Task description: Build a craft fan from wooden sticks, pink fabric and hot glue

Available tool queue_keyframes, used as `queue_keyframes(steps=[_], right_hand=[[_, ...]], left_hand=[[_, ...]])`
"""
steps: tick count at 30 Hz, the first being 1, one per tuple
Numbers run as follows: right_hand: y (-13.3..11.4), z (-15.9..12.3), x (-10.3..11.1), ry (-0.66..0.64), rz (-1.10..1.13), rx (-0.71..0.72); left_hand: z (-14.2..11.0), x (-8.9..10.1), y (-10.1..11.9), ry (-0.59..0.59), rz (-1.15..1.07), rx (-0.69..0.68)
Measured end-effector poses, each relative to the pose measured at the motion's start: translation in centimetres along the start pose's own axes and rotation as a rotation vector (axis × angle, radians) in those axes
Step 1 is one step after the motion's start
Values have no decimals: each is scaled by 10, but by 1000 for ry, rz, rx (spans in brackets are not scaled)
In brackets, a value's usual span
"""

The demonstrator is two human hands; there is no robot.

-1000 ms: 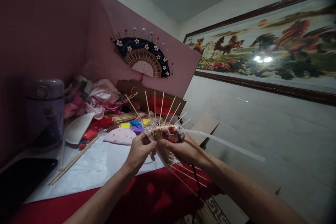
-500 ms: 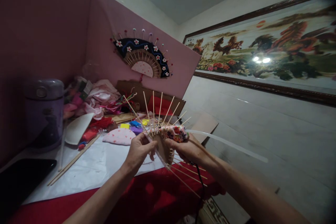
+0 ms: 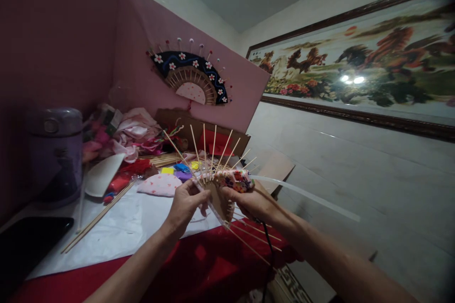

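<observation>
My left hand [image 3: 190,201] pinches the edge of a brown half-round cardboard fan base [image 3: 220,201] with a pale rim. Thin wooden sticks [image 3: 214,151] fan out from it, upward and toward the lower right. My right hand [image 3: 252,199] is wrapped round a flower-patterned hot glue gun [image 3: 236,180]. From its back end a long clear glue stick [image 3: 309,191] reaches to the right, and a black cord [image 3: 269,246] hangs below. The gun lies across the cardboard's far side; its nozzle is hard to make out among the sticks.
A pink dotted half-round pad [image 3: 159,184], loose sticks [image 3: 97,218] and clay packets [image 3: 182,167] lie on the white sheet [image 3: 117,232]. At left stand a purple flask [image 3: 55,156] and a black phone [image 3: 39,241]. A finished fan [image 3: 194,75] hangs on the pink board behind.
The whole view has shifted slightly, with things a little further left. Both hands keep their holds on the fan base and the glue gun; little else differs.
</observation>
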State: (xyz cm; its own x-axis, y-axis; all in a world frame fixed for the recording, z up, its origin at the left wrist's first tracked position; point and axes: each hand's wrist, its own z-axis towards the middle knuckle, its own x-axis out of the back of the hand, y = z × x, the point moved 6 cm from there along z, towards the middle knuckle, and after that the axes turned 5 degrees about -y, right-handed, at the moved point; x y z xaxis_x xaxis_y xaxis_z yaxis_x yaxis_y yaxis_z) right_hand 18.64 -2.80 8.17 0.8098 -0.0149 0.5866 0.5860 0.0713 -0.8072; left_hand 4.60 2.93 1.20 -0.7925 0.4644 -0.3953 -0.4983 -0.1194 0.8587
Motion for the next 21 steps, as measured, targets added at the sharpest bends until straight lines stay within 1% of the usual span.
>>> queue_keyframes(steps=[3,6,11,16,19,21], right_hand=[[-5,0,-2,-22,-16,31],[-8,0,-4,-48,-28,16],[2,3,-4,-49,-61,-47],[1,4,-1,-14,-61,59],[1,3,1,6,-28,51],[0,2,2,-2,-52,61]], left_hand=[[0,0,0,-1,-8,1],[0,-1,-1,-7,-11,11],[0,-2,-1,-19,-16,5],[0,-1,-2,-6,-12,2],[1,-1,-2,-5,-7,2],[1,-1,-1,-5,-5,0]])
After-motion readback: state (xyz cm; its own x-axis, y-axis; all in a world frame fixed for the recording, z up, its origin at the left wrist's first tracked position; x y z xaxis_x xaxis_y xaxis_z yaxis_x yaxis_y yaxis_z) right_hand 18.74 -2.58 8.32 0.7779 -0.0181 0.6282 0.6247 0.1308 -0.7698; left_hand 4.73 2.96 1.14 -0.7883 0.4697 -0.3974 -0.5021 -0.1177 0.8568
